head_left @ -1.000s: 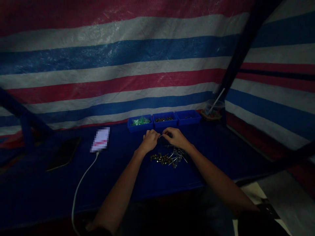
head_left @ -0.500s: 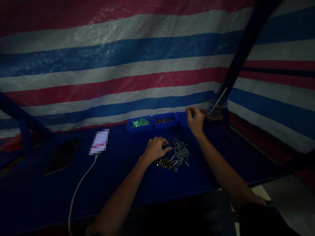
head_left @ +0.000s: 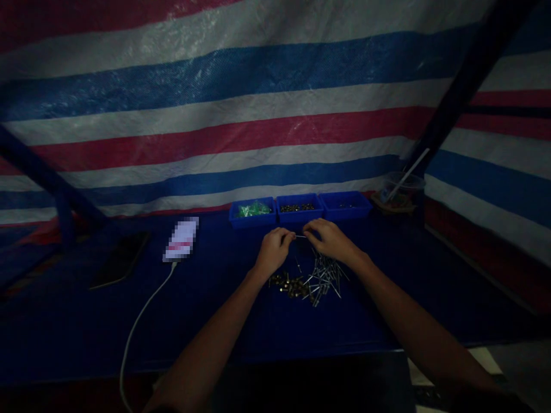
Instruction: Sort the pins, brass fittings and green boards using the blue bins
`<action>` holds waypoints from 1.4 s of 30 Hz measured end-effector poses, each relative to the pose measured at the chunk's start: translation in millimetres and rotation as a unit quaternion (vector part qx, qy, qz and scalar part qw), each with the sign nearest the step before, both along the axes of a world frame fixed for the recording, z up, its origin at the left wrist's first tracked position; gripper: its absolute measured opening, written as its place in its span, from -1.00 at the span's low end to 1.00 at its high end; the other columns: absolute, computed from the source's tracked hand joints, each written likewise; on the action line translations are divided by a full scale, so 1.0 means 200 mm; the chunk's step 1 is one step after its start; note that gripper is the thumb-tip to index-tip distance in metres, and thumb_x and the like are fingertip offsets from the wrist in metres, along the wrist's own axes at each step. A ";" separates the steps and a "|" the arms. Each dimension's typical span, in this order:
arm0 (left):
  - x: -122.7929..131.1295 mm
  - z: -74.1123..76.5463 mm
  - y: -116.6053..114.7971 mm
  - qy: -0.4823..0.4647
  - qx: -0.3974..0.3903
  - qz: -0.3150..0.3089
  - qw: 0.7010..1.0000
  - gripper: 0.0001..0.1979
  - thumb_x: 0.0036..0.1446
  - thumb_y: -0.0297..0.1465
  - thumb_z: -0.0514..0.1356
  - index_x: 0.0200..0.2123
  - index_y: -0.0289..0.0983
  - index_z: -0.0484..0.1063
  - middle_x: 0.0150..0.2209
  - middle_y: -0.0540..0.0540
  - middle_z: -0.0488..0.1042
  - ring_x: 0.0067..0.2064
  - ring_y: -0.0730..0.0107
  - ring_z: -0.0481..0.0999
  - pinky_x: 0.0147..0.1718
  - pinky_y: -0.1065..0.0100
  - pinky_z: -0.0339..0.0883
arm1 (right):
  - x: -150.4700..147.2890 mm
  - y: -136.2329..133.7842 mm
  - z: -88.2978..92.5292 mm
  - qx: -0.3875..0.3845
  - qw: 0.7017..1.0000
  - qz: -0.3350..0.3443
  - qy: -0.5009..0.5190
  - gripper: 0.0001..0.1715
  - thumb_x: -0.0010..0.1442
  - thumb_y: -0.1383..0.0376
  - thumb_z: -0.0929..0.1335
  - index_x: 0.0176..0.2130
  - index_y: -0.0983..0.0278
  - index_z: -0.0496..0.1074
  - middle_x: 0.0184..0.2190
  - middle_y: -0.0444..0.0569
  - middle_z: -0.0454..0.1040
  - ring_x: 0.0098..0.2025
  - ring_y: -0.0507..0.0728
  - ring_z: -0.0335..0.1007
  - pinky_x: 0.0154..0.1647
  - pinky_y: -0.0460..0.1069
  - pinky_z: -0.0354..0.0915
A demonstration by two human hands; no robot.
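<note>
My left hand pinches one end of a thin metal pin held level above the table. My right hand is closed at the pin's other end; anything small inside its fingers is hidden. Below my hands lies a loose pile of similar silvery pins. Against its left side sits a heap of small brass-coloured parts. Behind my hands stand a blue bin with green and clear pieces, a middle bin of small metal parts, and a right bin with a few tiny pieces.
A lit phone with a white cable lies on the blue table, beside a dark phone. At the back right is a clear plastic tub with a white stick. Striped sheeting hangs behind.
My right hand has come from the right bin to meet my left hand. My left hand has lifted off the pile and now holds a pin. The view has shifted slightly.
</note>
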State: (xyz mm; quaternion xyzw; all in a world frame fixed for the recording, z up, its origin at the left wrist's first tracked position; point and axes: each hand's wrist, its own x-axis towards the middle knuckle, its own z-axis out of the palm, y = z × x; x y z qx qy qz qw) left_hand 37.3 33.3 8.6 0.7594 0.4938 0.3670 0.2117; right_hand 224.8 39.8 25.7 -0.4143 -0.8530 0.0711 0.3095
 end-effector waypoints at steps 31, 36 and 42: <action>-0.05 0.04 -0.01 0.063 -0.066 -0.040 0.995 -0.89 0.17 -0.43 0.06 -0.32 -0.28 0.38 -0.32 -0.10 0.50 -0.25 0.30 0.47 -0.24 0.33 0.30 | -0.03 -0.02 -0.01 -0.032 0.999 0.026 -0.023 -0.80 0.20 0.25 0.31 -0.17 0.25 0.43 -0.43 -0.11 0.45 -0.44 0.01 0.30 -0.40 -0.08 0.14; -0.05 0.03 0.00 -0.055 -0.068 -0.082 0.993 -0.86 0.16 -0.34 0.09 -0.24 -0.28 0.30 -0.39 -0.03 0.47 -0.32 0.37 0.48 -0.32 0.37 0.30 | -0.04 -0.06 0.04 0.041 0.998 0.032 -0.021 -0.85 0.22 0.28 0.27 -0.28 0.27 0.42 -0.41 -0.08 0.44 -0.40 0.02 0.31 -0.35 -0.07 0.15; -0.14 0.14 -0.04 0.091 -0.097 -0.156 0.979 -0.75 0.17 -0.29 0.09 -0.12 -0.28 0.34 -0.31 -0.09 0.50 -0.27 0.34 0.49 -0.30 0.36 0.30 | 0.24 0.06 0.14 0.169 0.963 -0.205 0.045 -0.70 0.25 0.20 0.22 -0.20 0.30 0.46 -0.34 0.03 0.50 -0.31 0.12 0.39 -0.24 -0.01 0.22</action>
